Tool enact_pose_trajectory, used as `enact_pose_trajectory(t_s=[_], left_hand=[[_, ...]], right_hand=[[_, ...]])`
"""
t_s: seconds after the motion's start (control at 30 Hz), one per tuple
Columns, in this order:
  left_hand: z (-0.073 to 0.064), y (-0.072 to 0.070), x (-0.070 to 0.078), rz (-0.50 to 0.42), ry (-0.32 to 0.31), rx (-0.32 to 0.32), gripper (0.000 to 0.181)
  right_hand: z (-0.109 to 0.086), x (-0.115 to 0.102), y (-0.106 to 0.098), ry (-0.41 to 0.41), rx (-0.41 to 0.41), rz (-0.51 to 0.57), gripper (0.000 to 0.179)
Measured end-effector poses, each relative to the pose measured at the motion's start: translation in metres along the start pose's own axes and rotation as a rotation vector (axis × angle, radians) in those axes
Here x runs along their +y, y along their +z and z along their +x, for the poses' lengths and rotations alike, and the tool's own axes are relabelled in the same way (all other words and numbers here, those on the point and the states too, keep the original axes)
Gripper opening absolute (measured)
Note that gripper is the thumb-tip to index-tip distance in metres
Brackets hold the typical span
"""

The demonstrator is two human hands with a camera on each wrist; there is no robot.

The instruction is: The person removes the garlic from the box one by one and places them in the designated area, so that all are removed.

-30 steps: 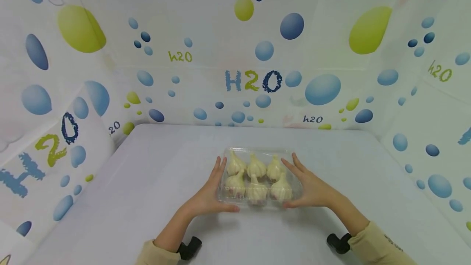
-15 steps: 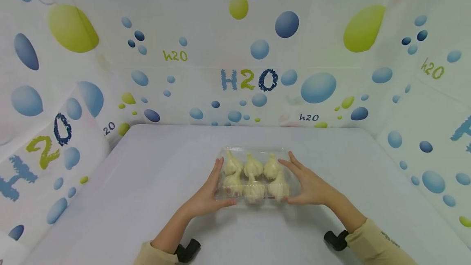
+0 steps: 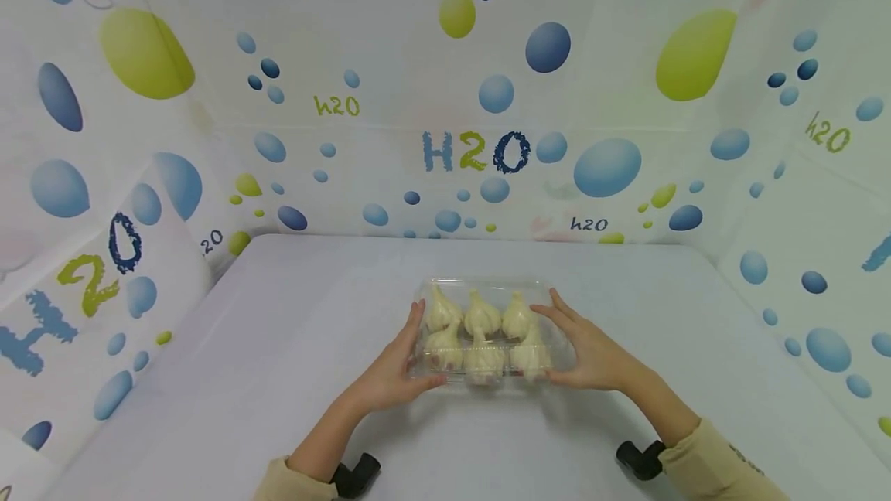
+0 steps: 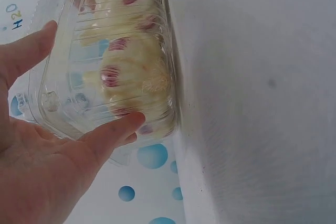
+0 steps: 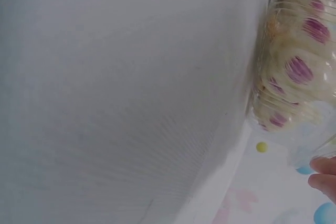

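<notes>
A clear plastic clamshell box (image 3: 487, 284) with its lid down stands at mid-table in the head view. Inside, several pale garlic bulbs (image 3: 483, 318) lie in two rows; the left wrist view shows purple patches on these bulbs (image 4: 118, 72). My left hand (image 3: 390, 373) holds the box's left end, thumb along the front and fingers at the side. At the right end my right hand (image 3: 595, 350) grips it, with the thumb low at the front corner and fingers by the lid. Whether the box's underside touches the table cannot be told. Only fingertips (image 5: 325, 174) show in the right wrist view.
A white-covered table (image 3: 313, 292) lies under the box and arms. Behind and beside it hang white sheets (image 3: 390, 45) printed with blue and green drops. Black camera mounts (image 3: 358, 476) sit at both wrists beside beige sleeves.
Both thumbs have shifted slightly upward on the box's front, and the right thumb has slid a little outward. The box stays nearly in place; the head view sways slightly.
</notes>
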State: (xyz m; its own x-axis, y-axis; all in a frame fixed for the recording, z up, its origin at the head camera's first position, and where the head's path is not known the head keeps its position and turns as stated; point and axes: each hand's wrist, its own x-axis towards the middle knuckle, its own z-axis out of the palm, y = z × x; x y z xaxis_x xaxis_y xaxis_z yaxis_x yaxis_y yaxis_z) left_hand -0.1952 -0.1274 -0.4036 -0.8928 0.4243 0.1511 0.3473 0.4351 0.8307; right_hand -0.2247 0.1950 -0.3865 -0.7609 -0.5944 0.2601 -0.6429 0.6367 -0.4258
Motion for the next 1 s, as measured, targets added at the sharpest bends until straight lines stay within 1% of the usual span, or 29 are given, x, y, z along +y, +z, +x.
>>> enact_pose_trajectory(t_s=[0.2,0.33,0.47,0.57,0.6,0.63,0.7,0.83,0.9,0.97,1.0], left_hand=[[-0.001,-0.001,-0.001,0.023,0.020,0.005,0.098],[-0.002,-0.002,-0.003,0.011,0.021,0.006,0.094],[-0.001,-0.003,-0.002,-0.008,0.017,0.009,0.090],[0.000,-0.004,0.000,-0.008,0.020,0.008,0.089],[0.000,-0.003,0.000,-0.009,0.020,0.010,0.089],[0.000,-0.003,0.000,-0.020,0.023,0.010,0.089],[0.000,-0.001,0.000,-0.074,0.006,0.014,0.089],[0.000,0.005,0.000,-0.220,-0.051,0.015,0.089],[0.000,0.006,0.001,-0.268,-0.078,0.014,0.089],[0.000,0.007,0.002,-0.295,-0.090,0.011,0.089],[0.000,0.008,0.002,-0.311,-0.094,0.010,0.089]], right_hand=[[0.001,-0.003,-0.003,-0.006,0.022,0.000,0.077],[0.002,-0.005,-0.007,-0.016,0.032,0.050,0.070],[0.004,-0.005,-0.011,-0.033,0.062,0.092,0.075],[0.005,-0.005,-0.013,-0.027,0.067,0.097,0.084],[0.006,-0.005,-0.013,-0.019,0.067,0.103,0.083],[0.006,-0.005,-0.014,-0.017,0.066,0.103,0.083],[0.007,-0.005,-0.014,-0.014,0.066,0.103,0.081],[0.008,-0.005,-0.016,-0.006,0.088,0.120,0.066],[0.008,-0.004,-0.016,-0.007,0.096,0.131,0.059],[0.008,-0.003,-0.016,-0.015,0.099,0.140,0.064],[0.009,-0.003,-0.016,-0.018,0.100,0.148,0.063]])
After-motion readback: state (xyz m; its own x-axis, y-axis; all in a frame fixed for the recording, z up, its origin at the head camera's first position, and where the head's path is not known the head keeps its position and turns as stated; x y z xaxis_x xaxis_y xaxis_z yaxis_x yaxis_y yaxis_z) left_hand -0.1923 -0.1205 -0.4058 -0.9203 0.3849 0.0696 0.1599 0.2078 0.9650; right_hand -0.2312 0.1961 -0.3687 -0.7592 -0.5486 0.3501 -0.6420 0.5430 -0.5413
